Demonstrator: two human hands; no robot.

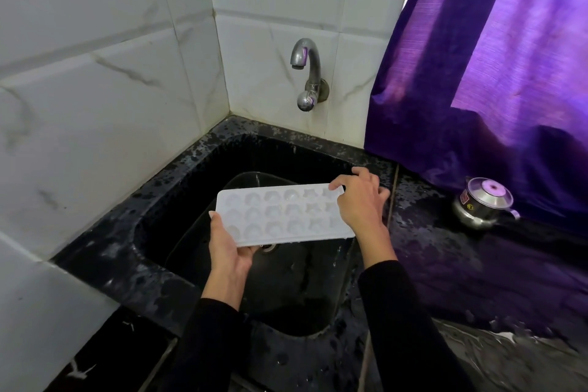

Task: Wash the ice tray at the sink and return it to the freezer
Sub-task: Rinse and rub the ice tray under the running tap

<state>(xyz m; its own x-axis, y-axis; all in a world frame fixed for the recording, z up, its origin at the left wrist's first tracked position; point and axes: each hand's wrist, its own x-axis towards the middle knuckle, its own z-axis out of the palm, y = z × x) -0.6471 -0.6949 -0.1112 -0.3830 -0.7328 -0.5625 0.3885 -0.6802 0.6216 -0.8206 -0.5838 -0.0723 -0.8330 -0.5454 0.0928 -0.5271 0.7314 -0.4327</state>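
Black sleeves (410, 328) reach forward to both hands over the sink (203, 175). Left hand (227, 248) grips the near left corner of the tray (280, 215), thumb on its edge and fingers curled beneath. Right hand (359, 201) clasps the far right end, fingers bent over the rim. White and tilted, the tray hangs above the dark basin, cups up; droplets seem to cling to its near edge. Behind it a tap (307, 70) juts from white tiles. On the wet black bench (445, 264) at right stands a steel pot (483, 204), beside a purple curtain (493, 73).
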